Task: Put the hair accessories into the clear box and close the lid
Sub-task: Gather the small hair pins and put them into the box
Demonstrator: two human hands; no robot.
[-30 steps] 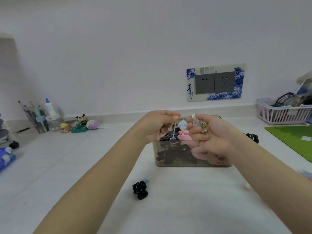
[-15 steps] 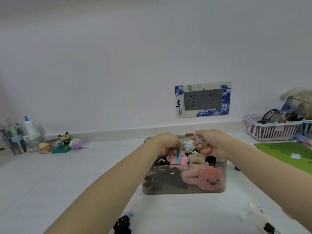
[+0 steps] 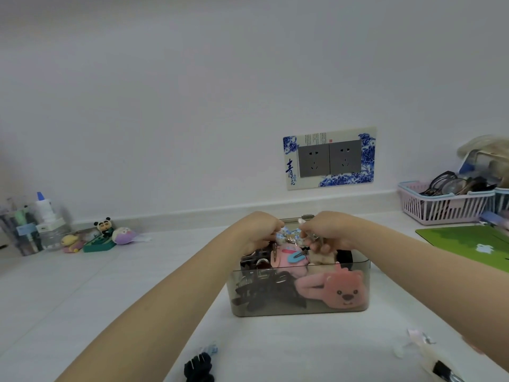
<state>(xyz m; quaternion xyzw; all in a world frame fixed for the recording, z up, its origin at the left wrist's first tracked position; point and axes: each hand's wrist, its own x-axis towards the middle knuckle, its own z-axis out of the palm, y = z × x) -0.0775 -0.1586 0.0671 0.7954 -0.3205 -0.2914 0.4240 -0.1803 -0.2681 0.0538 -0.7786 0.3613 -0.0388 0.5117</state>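
Observation:
The clear box point(image 3: 366, 274) stands open in the middle of the white counter, full of dark hair claws point(image 3: 264, 292), a pink bear piece point(image 3: 340, 290) and a pink-and-blue clip point(image 3: 292, 256). Both my hands are over its back half. My left hand point(image 3: 259, 230) and my right hand point(image 3: 326, 230) are closed on small hair accessories, among them a blue-and-white bow point(image 3: 287, 233) between them. A black hair claw point(image 3: 199, 368) lies on the counter in front of the box. A pale clip point(image 3: 424, 346) lies at the front right. The lid is not clearly visible.
A pink basket point(image 3: 440, 208) with glasses stands at the back right beside a green mat point(image 3: 468, 246). Small figurines point(image 3: 103, 234) and a pen holder with bottles point(image 3: 33, 224) sit at the back left. A double wall socket point(image 3: 329, 158) is behind the box.
Both hands have lowered from above the box rim down into its open top, still closed on the small accessories. The camera view has tilted upward.

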